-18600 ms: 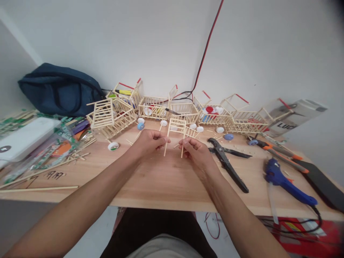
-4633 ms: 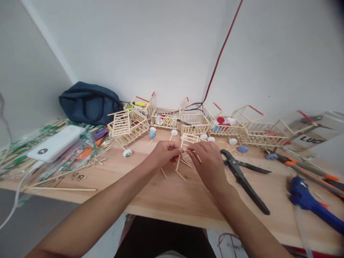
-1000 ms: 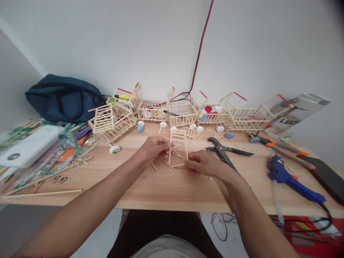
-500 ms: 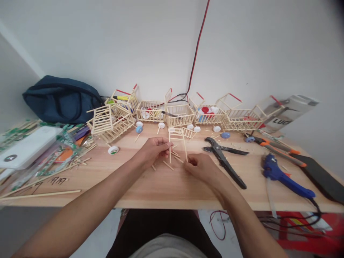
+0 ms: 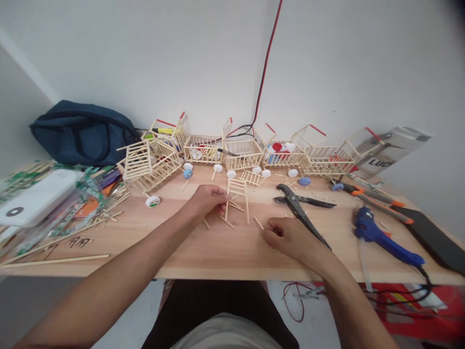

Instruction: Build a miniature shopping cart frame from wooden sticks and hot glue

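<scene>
Between the thumb and fingers of my left hand [image 5: 211,199] is one leg of a small ladder-like stick frame [image 5: 247,203]. Its crossbars sit at the far end, and its two long legs point toward me. My right hand [image 5: 285,233] is closed on a short wooden stick [image 5: 258,223], whose free end points up and left, apart from the frame. Several loose short sticks [image 5: 227,222] lie on the table around and under the frame. Behind it rests a small stick grid [image 5: 252,178].
Several miniature stick carts [image 5: 244,154] line the wall. Right of my right hand lie black cutting pliers [image 5: 303,213], a blue glue gun [image 5: 385,242] and orange-handled tools [image 5: 381,201]. To the left are a white power bank [image 5: 39,198], wrapped sticks and a blue bag [image 5: 85,133].
My right hand has moved right and away from the frame, with a short stick in its fingers. The frame has tipped lower, still in my left hand.
</scene>
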A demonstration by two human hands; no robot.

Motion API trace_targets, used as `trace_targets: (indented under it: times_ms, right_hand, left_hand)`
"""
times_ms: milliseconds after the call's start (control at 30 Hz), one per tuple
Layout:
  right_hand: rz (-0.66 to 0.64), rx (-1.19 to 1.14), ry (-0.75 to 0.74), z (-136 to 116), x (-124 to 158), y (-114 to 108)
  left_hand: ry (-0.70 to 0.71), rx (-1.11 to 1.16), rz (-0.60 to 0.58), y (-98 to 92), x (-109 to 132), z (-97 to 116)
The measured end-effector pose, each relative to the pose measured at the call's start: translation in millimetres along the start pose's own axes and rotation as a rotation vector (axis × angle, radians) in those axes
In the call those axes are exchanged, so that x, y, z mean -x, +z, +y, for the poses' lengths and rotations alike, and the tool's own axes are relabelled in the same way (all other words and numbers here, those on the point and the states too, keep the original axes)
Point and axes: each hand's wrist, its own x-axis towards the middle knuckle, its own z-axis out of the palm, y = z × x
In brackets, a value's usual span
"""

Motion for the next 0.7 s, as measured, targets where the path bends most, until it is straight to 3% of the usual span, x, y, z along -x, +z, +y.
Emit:
trace_targets:
  times_ms: [233,400,500,567,633,700]
  right_hand:
    - [0.333,-0.153,0.030,24,8,4]
    - [0.518,-0.712,0.115,31,16,-4]
    - [0.660,-1.192,0.114,39,18,-18]
    - [0.779,-1.383,0.078,49,23,-33]
    - [0.856,-1.432,-0.010,61,32,-49]
    - [0.921,-1.318,-0.073,72,46,-63]
  left_hand:
    - [-0.018,-0.126,0.039,-1.2,-4,-2]
    - [-0.064,-0.208,0.049,1.5,-3,2]
    - [-0.067,-0.222,0.054,2.4,-2,3]
    - [-0.065,-0.232,0.060,2.5,-2,4]
    - [-0.066,-0.247,0.060,2.5,-2,4]
    - [-0.067,-0.254,0.057,2.6,-2,4]
